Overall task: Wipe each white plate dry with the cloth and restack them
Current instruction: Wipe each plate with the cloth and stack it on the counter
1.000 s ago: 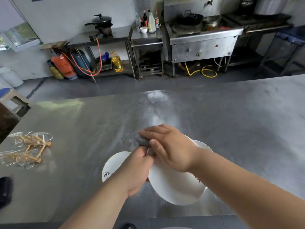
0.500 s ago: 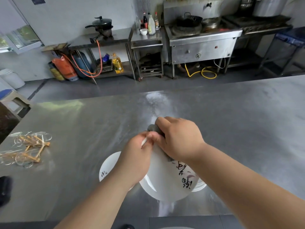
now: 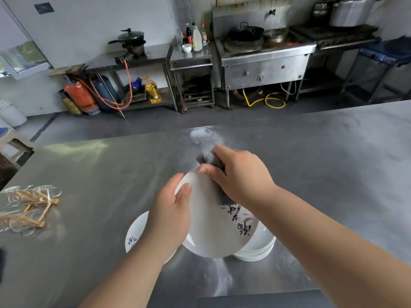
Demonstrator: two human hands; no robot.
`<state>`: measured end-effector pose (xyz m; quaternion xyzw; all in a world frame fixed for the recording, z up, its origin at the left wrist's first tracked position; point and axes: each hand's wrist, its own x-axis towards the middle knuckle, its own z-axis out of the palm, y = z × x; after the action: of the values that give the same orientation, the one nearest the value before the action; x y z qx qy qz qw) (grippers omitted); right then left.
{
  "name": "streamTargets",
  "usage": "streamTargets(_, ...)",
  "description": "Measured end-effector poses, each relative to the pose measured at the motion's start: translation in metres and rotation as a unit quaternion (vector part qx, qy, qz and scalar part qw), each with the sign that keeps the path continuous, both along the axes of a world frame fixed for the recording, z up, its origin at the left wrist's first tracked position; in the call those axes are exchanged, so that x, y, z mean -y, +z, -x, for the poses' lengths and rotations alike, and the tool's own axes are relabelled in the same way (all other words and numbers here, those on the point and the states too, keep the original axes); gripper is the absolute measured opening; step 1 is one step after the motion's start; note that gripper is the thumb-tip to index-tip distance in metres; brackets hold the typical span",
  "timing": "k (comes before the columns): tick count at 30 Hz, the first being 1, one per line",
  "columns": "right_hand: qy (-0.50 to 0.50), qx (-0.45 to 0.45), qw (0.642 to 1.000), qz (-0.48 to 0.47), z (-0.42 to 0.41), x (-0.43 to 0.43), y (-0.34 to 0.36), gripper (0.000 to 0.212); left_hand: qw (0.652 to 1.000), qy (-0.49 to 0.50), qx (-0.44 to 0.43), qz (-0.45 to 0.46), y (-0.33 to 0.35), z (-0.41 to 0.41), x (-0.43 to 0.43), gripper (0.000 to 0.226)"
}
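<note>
Held white plate (image 3: 211,218), tilted above the tabletop (image 3: 311,174) near its 6 o'clock edge. The left grip (image 3: 171,214) clasps the plate's rim at 10 o'clock, thumb on the upper face. The right grip (image 3: 240,174) clenches the dark grey cloth (image 3: 209,158) against the rim at 12 o'clock. A stack of white plates (image 3: 258,250) lies beneath at 4 o'clock, and a single plate (image 3: 135,234) at 8 o'clock.

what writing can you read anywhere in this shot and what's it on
No text here is clear enough to quote.
Held plate: black brush characters, blurred, not readable.
Lower left plate: small black characters near the rim, too blurred.
Blue sign, top left: too small.
Sauce bottles at the back: labels too small.
Oil bottle: label too small.
</note>
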<state>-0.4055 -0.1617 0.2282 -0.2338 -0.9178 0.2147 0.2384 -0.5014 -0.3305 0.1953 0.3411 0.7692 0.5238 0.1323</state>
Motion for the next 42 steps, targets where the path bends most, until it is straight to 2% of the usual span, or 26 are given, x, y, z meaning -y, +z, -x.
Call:
streamTargets(2,-0.044,-0.012,0.997,0.067,-0.004,-0.005,-0.006,0.048,0.995,0.089,0.050,-0.020,0.000,0.003,0.003,0.032)
streamTargets(5,-0.114,-0.049,0.967,0.221,-0.014,0.001,-0.035,0.043,0.977,0.178,0.100,-0.053,-0.004,0.001,0.005,0.033)
streamTargets(6,-0.128,-0.051,0.960,0.243,-0.017,0.004,-0.043,0.042,0.976,0.172,0.128,-0.045,-0.009,-0.003,0.007,0.037)
streamTargets(8,-0.125,-0.036,0.966,0.225,-0.020,-0.002,-0.044,0.045,0.966,0.106,0.234,-0.025,-0.018,-0.001,0.012,0.037)
streamTargets(10,-0.059,0.000,0.984,0.169,-0.021,-0.018,-0.032,0.046,0.943,0.009,0.333,0.001,-0.014,0.011,0.017,0.030)
streamTargets(11,-0.008,0.031,0.990,0.134,-0.017,-0.024,-0.022,0.045,0.938,-0.034,0.345,0.010,-0.010,0.019,0.018,0.031)
streamTargets(12,0.041,0.066,0.993,0.095,-0.011,-0.025,-0.013,0.043,0.945,-0.065,0.321,0.018,-0.006,0.025,0.018,0.032)
streamTargets(15,0.119,0.134,0.984,-0.010,0.016,-0.007,0.002,0.044,0.985,-0.094,0.137,0.053,0.002,0.029,0.011,0.031)
streamTargets(17,0.092,0.125,0.988,-0.020,0.029,0.003,0.005,0.046,0.996,-0.049,0.055,0.044,0.000,0.032,0.010,0.035)
streamTargets(20,-0.034,0.047,0.995,0.086,0.030,0.010,-0.004,0.050,0.998,0.065,-0.008,0.003,-0.006,0.044,0.020,0.033)
streamTargets(22,-0.112,0.020,0.981,0.160,0.023,0.022,-0.022,0.050,0.991,0.128,0.015,-0.020,-0.008,0.049,0.026,0.031)
streamTargets(24,-0.149,0.041,0.971,0.185,0.017,0.036,-0.034,0.049,0.990,0.137,0.035,-0.009,-0.012,0.051,0.031,0.028)
streamTargets(26,-0.135,0.065,0.978,0.147,0.023,0.037,-0.030,0.049,0.996,0.083,0.018,0.035,-0.015,0.054,0.033,0.026)
streamTargets(29,-0.024,0.093,0.995,0.037,0.052,0.038,-0.004,0.049,0.999,-0.017,-0.024,0.042,-0.009,0.060,0.031,0.023)
streamTargets(31,0.001,0.100,0.995,-0.014,0.075,0.044,0.011,0.047,1.000,-0.004,-0.023,0.007,0.000,0.069,0.033,0.026)
streamTargets(34,-0.081,0.056,0.995,0.025,0.084,0.050,0.008,0.049,0.997,0.064,-0.028,-0.012,0.000,0.085,0.045,0.036)
streamTargets(38,-0.171,0.023,0.962,0.212,0.071,0.075,-0.036,0.041,0.980,0.182,0.068,-0.032,-0.012,0.096,0.061,0.038)
streamTargets(40,-0.189,0.018,0.955,0.229,0.071,0.080,-0.048,0.040,0.983,0.140,0.115,-0.020,-0.016,0.102,0.069,0.033)
streamTargets(42,-0.174,0.029,0.970,0.170,0.074,0.068,-0.040,0.044,0.968,0.009,0.250,-0.006,-0.019,0.121,0.075,0.028)
